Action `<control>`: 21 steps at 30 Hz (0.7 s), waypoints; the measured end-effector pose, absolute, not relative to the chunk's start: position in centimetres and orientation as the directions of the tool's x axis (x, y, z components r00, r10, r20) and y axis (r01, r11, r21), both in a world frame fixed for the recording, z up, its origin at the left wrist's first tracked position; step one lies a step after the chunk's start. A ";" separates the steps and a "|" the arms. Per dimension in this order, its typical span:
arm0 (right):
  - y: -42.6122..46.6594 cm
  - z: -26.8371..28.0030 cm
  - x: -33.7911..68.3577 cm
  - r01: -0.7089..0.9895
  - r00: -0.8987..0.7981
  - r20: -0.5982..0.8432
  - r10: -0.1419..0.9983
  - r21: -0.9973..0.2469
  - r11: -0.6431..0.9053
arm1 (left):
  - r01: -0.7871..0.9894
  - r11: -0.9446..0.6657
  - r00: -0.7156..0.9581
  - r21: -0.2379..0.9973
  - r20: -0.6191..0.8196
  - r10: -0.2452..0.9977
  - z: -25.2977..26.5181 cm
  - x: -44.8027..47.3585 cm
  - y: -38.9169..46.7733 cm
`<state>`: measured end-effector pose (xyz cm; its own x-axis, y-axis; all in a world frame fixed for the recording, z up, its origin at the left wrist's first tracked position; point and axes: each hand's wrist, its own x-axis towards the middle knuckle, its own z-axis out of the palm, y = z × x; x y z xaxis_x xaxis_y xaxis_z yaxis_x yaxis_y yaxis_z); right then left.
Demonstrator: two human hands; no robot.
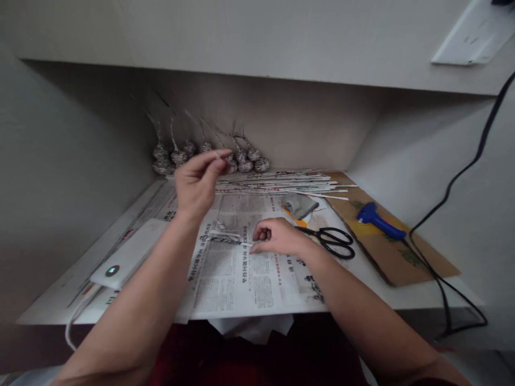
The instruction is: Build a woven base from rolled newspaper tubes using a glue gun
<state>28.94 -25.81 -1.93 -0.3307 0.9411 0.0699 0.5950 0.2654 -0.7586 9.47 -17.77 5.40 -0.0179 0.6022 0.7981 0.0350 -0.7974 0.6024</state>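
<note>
My left hand [197, 185] is raised over the newspaper, thumb and forefinger pinched on the pale tip of a thin paper strip [218, 156]; the rest of that strip is hard to make out. Low over the newspaper, my right hand [277, 236] has curled fingers closed on the end of another narrow paper strip [246, 244]. This one runs left into a small bundle of crossed paper strips [223, 235] lying on the printed sheet. Black-handled scissors [336, 241] lie just right of my right hand, and a grey cloth [298, 205] sits behind it.
Several gourd-shaped woven pieces [179, 156] stand along the back wall. Long paper sticks [277, 183] are piled before them. A blue glue gun [380, 221] with a black cord rests on cardboard [386, 257] at right. A white device [129, 254] with a cable lies at left.
</note>
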 end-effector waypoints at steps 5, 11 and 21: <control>-26.0 -1.9 28.8 0.632 -0.346 0.063 0.936 -0.722 0.282 | 0.318 -0.871 0.172 0.375 0.881 0.442 2.6 10.4 -19.4; -25.0 -1.7 30.0 0.424 -0.116 0.008 0.993 -0.904 0.057 | 0.383 -0.908 0.239 0.168 0.932 0.274 1.7 10.2 -19.2; -25.2 -0.1 30.3 -0.195 -0.062 -0.010 0.998 -0.981 -0.022 | 0.366 -0.917 0.309 0.160 0.908 0.282 1.0 10.3 -18.5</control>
